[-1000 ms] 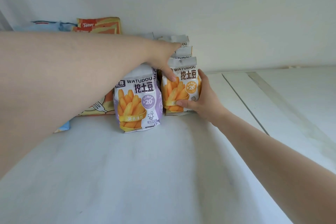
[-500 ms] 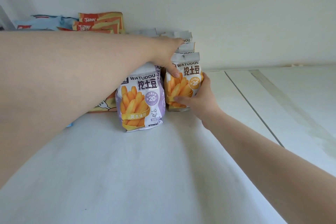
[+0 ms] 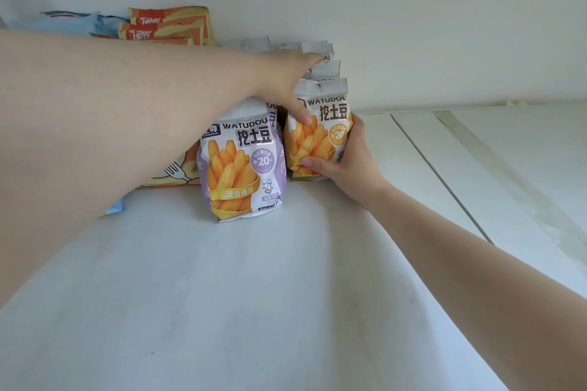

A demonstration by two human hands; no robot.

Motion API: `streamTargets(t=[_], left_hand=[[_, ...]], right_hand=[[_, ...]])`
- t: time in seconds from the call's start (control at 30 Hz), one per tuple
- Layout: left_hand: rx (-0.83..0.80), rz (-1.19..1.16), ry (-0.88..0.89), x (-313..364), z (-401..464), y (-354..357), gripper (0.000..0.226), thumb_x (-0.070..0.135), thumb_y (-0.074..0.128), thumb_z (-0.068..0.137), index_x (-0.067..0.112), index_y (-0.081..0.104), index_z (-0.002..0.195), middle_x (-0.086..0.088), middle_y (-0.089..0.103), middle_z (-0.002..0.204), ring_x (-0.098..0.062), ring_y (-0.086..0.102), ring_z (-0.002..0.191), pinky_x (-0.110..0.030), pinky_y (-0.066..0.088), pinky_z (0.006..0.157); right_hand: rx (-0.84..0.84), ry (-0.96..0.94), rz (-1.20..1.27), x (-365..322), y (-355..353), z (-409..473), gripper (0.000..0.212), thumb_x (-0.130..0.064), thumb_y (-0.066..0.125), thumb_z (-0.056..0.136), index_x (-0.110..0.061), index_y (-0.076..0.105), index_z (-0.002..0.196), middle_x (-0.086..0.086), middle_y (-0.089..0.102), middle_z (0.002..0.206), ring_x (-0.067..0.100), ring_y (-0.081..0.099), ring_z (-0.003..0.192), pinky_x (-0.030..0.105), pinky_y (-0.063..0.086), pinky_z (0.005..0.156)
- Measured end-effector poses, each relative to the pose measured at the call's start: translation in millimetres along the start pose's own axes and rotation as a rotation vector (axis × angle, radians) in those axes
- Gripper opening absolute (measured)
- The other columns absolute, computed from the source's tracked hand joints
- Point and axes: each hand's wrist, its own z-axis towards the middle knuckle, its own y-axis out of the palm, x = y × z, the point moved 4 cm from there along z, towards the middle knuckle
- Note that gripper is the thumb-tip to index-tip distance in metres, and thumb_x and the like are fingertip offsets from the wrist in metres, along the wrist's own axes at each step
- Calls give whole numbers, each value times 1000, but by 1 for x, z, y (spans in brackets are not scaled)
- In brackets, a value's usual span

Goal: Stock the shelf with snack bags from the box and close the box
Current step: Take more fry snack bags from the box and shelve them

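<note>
Two rows of white-and-purple WATUDOU fry snack bags stand upright on the white shelf (image 3: 254, 295). The front bag of the left row (image 3: 243, 165) stands free. My right hand (image 3: 344, 159) grips the lower right side of the front bag of the right row (image 3: 320, 133), thumb across its front. My left hand (image 3: 286, 82) reaches over from the left and holds the same bag's upper left, thumb on its front, fingers over the tops of the bags behind (image 3: 317, 51). The box is out of view.
Orange snack bags (image 3: 168, 25) and a blue bag (image 3: 73, 20) stand at the back left, partly hidden by my left forearm. The back wall (image 3: 413, 25) rises just behind the rows. White shelf boards (image 3: 476, 168) with seams extend to the right.
Both hands keep hold of the right row's front bag and have shifted it slightly back against the bags behind. The view has tilted a little.
</note>
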Motion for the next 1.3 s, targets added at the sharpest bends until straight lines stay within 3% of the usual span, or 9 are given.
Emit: streamTargets(t=[0.13,0.43,0.53,0.63,0.73,0.83,0.97,1.07,1.3], left_hand=[[13,-18,18,2,-3,-1,116,44,82,67,16,8,153,-9,28,155,-25,31,139,-28,26,109],[46,22,13,7,-9,-9,114,46,80,68,16,11,152,-15,31,149,-28,32,137,-31,27,108],[49,77,0,10,-14,-12,111,52,77,69,17,12,152,-15,33,145,-32,32,134,-37,30,108],[76,127,-7,20,-23,-17,105,57,72,72,18,16,152,-14,33,145,-33,29,134,-40,29,109],[166,163,8,43,-43,-23,95,54,70,75,20,22,150,-9,33,147,-31,27,135,-40,26,109],[227,123,-1,77,-83,-22,84,46,70,77,20,30,146,-7,40,143,-29,33,133,-39,29,106],[142,70,-96,125,-158,-12,72,34,67,79,18,37,142,-8,48,134,-30,40,126,-39,36,100],[56,37,-126,167,-223,-6,65,30,62,83,18,37,141,-5,47,136,-27,39,128,-37,33,103],[-29,-58,-111,255,-354,28,55,28,58,85,22,42,136,0,51,131,-23,44,124,-33,34,100]], right_hand=[[-29,6,31,-1,-2,-2,122,-46,88,53,-15,17,148,-3,48,142,13,48,132,43,43,109],[-28,52,15,-1,-4,-3,133,-49,89,51,-15,9,152,-1,45,145,13,46,134,44,41,111],[-29,104,20,-4,-11,-9,125,-33,91,64,-15,7,154,2,40,150,14,39,140,43,38,114],[-14,153,-71,-11,-26,-20,115,-32,87,71,-16,9,155,5,28,157,15,24,146,32,30,114],[-17,173,-198,-32,-47,-41,104,-30,83,77,-17,15,155,5,28,157,17,27,145,26,28,107],[-45,174,-428,-67,-70,-71,89,-28,77,83,-16,23,153,3,31,155,20,36,139,28,38,99],[-136,189,-738,-120,-92,-128,76,-29,72,85,-16,32,148,4,38,148,23,40,133,34,45,89],[-244,192,-908,-151,-101,-186,70,-31,69,87,-21,34,147,1,38,147,22,37,135,36,43,93],[-350,275,-950,-163,-112,-351,63,-30,66,86,-22,40,142,2,46,140,24,42,130,37,42,98]])
